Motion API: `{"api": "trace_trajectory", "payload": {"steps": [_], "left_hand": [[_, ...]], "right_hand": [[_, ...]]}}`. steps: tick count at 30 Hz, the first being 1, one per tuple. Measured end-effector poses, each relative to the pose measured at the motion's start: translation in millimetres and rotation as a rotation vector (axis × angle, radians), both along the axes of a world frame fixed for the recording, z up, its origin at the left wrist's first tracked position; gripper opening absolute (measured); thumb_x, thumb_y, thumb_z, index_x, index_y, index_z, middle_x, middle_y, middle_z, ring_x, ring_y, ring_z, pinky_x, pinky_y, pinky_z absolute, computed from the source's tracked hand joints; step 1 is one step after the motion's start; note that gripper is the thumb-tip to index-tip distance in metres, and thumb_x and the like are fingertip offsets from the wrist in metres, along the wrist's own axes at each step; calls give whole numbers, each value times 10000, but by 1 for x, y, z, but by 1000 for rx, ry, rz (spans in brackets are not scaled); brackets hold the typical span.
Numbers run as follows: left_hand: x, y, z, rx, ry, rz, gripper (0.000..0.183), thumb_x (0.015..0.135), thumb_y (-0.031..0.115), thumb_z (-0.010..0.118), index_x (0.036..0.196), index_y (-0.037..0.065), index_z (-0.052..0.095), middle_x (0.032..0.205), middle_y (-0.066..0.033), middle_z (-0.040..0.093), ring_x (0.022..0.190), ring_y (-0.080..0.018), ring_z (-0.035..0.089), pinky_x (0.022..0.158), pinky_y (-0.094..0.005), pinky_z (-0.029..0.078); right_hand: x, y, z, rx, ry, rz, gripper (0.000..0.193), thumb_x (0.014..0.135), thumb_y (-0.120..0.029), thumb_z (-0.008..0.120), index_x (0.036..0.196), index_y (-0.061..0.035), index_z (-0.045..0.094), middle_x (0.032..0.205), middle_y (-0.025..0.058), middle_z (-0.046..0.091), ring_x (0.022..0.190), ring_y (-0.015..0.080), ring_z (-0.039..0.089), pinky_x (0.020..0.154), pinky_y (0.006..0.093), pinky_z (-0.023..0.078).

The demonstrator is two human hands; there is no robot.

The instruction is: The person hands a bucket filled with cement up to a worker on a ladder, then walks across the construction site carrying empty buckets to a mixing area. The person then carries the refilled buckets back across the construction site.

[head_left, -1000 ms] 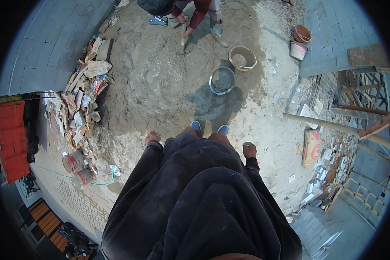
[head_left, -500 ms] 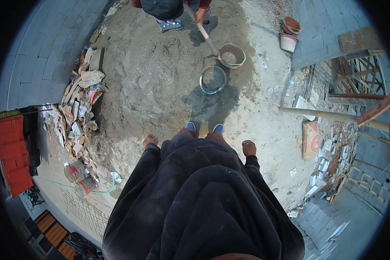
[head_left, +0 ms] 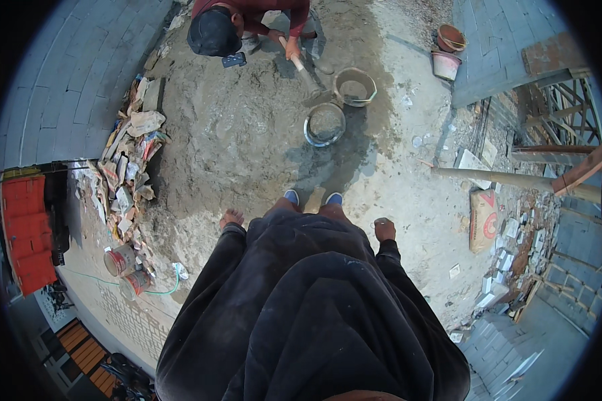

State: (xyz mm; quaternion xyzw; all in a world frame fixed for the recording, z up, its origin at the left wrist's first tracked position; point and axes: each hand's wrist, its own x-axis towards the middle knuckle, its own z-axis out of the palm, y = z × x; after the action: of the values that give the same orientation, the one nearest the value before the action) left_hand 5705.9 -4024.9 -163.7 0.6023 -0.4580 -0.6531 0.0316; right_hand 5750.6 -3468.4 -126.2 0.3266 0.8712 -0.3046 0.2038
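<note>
My left hand [head_left: 231,218] hangs beside my left thigh, fingers apart and holding nothing. On the other side, my right hand [head_left: 384,229] is curled into a fist at hip height, with nothing showing in it. Neither hand touches anything on the ground. Ahead of my feet stands a round bucket [head_left: 324,125] with grey wet mix in it. Just beyond it, almost touching, is a second bucket [head_left: 355,87] with some grey material inside. A co-worker in a dark cap and maroon sleeves bends over a wooden-handled tool [head_left: 302,69], its head down in the mix beside the buckets.
Wet grey mortar [head_left: 214,127] spreads over the ground ahead and left. Torn bags and rubble [head_left: 130,160] line the left wall. Two buckets [head_left: 446,65] stand far right. Nearer right are a wooden pole [head_left: 495,175], a full sack [head_left: 483,222] and broken blocks [head_left: 498,267].
The co-worker has come further into view, leaning nearer. The tool's head has moved left and nearer, away from the far bucket's rim. My hands hang as before.
</note>
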Motion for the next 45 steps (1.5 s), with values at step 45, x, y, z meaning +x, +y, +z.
{"api": "trace_trajectory", "payload": {"steps": [45], "left_hand": [[-20, -33, -30, 149, -67, -110, 484, 964, 214, 499, 1379, -31, 453, 1393, -197, 517, 1211, -350, 572, 958, -461, 490]], "right_hand": [[3, -24, -57, 198, -188, 449, 310, 847, -310, 554, 999, -111, 738, 1059, 176, 702, 1023, 369, 661, 903, 453, 522]]}}
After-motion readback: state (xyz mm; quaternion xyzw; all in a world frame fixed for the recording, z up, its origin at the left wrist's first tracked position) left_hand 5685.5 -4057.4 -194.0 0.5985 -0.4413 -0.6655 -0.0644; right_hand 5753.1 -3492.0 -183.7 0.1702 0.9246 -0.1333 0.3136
